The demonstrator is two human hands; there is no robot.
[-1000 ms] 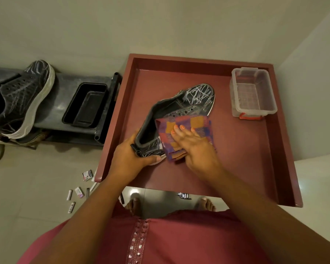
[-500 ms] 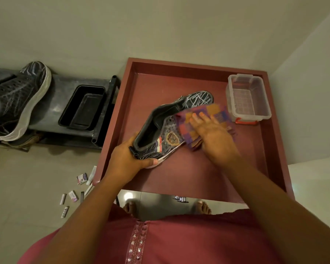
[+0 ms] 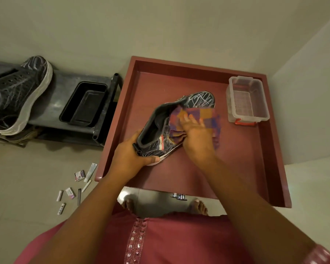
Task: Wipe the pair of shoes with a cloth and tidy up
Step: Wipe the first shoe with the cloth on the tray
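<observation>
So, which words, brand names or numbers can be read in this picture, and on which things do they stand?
No text can be read.
Small white and pink packets on the floor: print too small and blurred.
Black shoe with white scribble lines on the red-brown tray table: a striped patch on its side, no legible letters.
Checked cloth, clear plastic box, black shoe with white sole on the rack: no lettering visible.

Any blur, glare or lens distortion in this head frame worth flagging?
Head view: dim warm light; cloth under the right hand is motion-smeared; left hand and shoe stay sharp; wide-angle bends the red tray edges; small glare on the floor tile below.
</observation>
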